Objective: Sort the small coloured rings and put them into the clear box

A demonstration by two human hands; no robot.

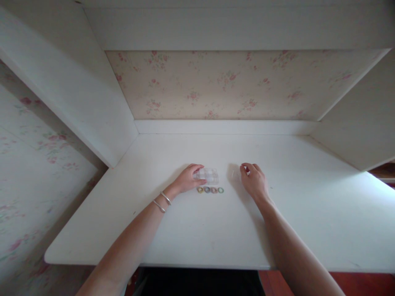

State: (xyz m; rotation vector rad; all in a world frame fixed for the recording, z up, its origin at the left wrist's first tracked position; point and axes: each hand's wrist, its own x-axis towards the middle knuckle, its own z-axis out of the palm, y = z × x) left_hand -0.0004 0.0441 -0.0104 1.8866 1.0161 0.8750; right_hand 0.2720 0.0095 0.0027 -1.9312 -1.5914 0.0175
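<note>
- White all over, the counter (197,230) sat inside a nook with flowery wallpaper (228,84) at the back and white side walls.
- Near the middle of the counter lay a small clear box (209,175), hard to see well because it was see-through.
- The left hand (189,178) curled round the left end of the clear box, fingers on top and thumb at the side, so the box looked held in place and could not slide.
- Two thin bangles (162,201) sat on that wrist.
- Four little rings (210,190) lay in a neat row just in front of the box, close to it but not touching, as if set out to be easy to pick.
- The right hand (254,181) rested a little way to the right of the box, fingers bent down to the counter.
- I could not tell if it pinched something clear or held nothing at all.
</note>
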